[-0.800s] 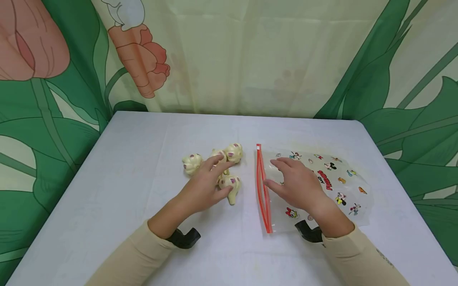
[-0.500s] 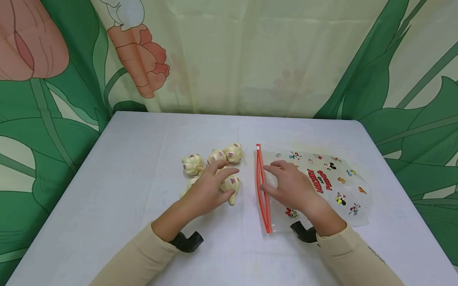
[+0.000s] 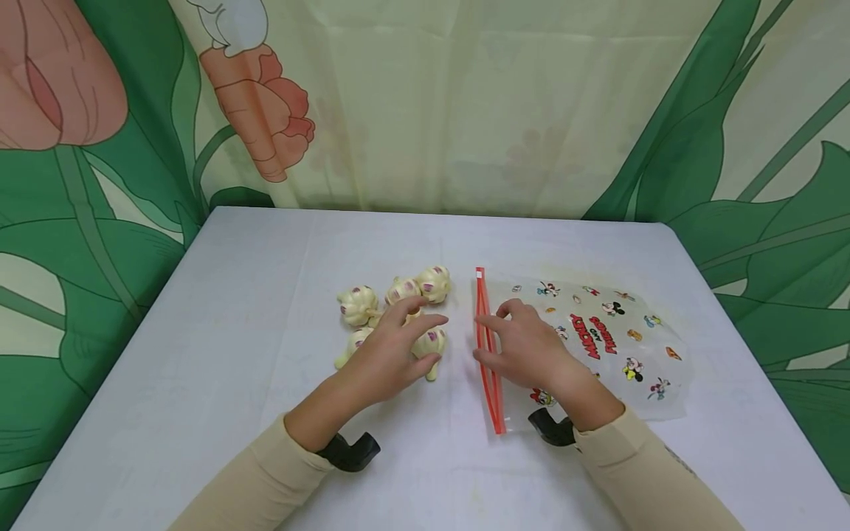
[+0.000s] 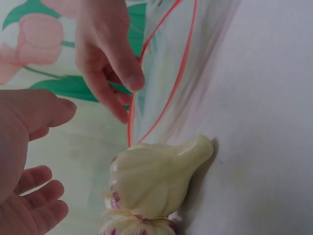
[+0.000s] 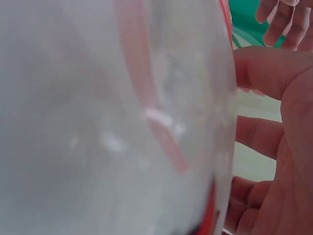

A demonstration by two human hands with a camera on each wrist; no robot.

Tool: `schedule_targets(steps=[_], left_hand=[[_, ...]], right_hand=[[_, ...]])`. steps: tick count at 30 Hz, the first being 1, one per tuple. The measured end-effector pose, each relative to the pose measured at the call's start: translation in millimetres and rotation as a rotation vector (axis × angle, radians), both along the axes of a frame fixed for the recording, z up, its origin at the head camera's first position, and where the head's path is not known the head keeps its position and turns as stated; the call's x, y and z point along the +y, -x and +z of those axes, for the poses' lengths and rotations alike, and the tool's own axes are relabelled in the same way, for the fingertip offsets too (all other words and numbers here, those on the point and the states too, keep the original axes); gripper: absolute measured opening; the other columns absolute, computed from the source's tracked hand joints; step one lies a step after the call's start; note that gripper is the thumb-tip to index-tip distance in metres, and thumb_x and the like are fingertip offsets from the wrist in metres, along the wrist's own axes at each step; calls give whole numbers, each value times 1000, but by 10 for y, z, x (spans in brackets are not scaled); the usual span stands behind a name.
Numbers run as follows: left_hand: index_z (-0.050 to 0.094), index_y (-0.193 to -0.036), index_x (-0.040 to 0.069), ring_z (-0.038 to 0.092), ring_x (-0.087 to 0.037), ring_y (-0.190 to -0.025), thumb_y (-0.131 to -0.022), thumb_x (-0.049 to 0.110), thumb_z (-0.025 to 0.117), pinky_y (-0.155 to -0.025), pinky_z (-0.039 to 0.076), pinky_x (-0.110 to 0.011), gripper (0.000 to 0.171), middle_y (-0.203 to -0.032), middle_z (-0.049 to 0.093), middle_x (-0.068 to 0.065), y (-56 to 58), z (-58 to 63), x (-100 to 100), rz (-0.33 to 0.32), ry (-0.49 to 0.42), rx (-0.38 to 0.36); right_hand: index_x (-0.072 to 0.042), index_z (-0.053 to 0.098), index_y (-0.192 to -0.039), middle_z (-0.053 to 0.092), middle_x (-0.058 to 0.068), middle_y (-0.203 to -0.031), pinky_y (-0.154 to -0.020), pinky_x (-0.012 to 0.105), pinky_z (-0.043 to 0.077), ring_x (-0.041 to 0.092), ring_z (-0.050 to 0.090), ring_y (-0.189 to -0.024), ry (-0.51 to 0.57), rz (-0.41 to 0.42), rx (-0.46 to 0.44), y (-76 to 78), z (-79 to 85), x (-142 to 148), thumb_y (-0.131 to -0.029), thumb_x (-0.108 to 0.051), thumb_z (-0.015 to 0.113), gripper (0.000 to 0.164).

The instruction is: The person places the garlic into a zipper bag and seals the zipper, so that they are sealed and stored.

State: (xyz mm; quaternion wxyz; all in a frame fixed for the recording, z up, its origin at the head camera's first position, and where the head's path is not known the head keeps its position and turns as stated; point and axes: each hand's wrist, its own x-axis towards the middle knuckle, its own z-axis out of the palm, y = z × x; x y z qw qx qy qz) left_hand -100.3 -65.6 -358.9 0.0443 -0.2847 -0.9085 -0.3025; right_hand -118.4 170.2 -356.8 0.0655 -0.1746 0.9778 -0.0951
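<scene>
My left hand (image 3: 381, 358) hovers over several garlic bulbs (image 3: 357, 304), thumb and fingers spread, holding nothing. One bulb (image 4: 151, 178) with a thick stem lies just beyond those fingers in the left wrist view; other bulbs are partly hidden under the hand. To the right lies a clear zip bag (image 3: 640, 332) with cartoon prints and a red zip edge (image 3: 496, 413). My right hand (image 3: 534, 350) is over that edge, thumb and forefinger apart. In the left wrist view the bag's mouth gapes, with the right fingers beside its upper edge; contact there is hard to tell.
A white cloth covers the table (image 3: 265, 258). Behind it hangs a printed curtain (image 3: 465, 110) with leaves and flowers. Dark curved pieces (image 3: 352, 451) stick out at both wrists.
My right hand has moved left from over the bag's face to its red zip edge. The left hand has shifted slightly right and nearer, uncovering more bulbs. The bulbs and bag lie as before.
</scene>
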Motion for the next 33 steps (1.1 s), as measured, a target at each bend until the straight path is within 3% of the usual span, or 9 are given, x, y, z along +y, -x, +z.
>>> schedule_targets(steps=[13,23,27,33], left_hand=[[64,-130,14,48,-33,-127,-85,16,82,-90,54,-42,49,-146,43,-17,-8,-41,-3,-4,-37,18],[65,-129,13,47,-33,-128,-85,15,81,-91,53,-43,46,-146,43,-17,-19,-70,8,-23,-64,31],[64,-131,13,45,-32,-131,-87,18,80,-94,52,-42,47,-148,41,-15,-31,-59,30,-13,-54,3],[65,-130,14,44,-32,-132,-88,18,79,-96,51,-44,45,-149,41,-16,-47,-67,57,-21,-62,-22]], right_hand=[[-12,69,-128,51,16,-116,-66,35,49,27,50,-99,-25,-33,-7,23,-5,-32,-88,-23,65,42],[-6,66,-120,53,16,-113,-65,35,52,24,54,-90,44,-81,-4,13,52,23,-89,-25,66,36],[-3,61,-115,51,17,-110,-64,35,50,24,53,-80,94,-112,-26,14,73,55,-89,-16,61,29],[0,64,-115,54,19,-111,-64,35,51,28,53,-89,194,-138,9,14,85,100,-89,-4,52,30]])
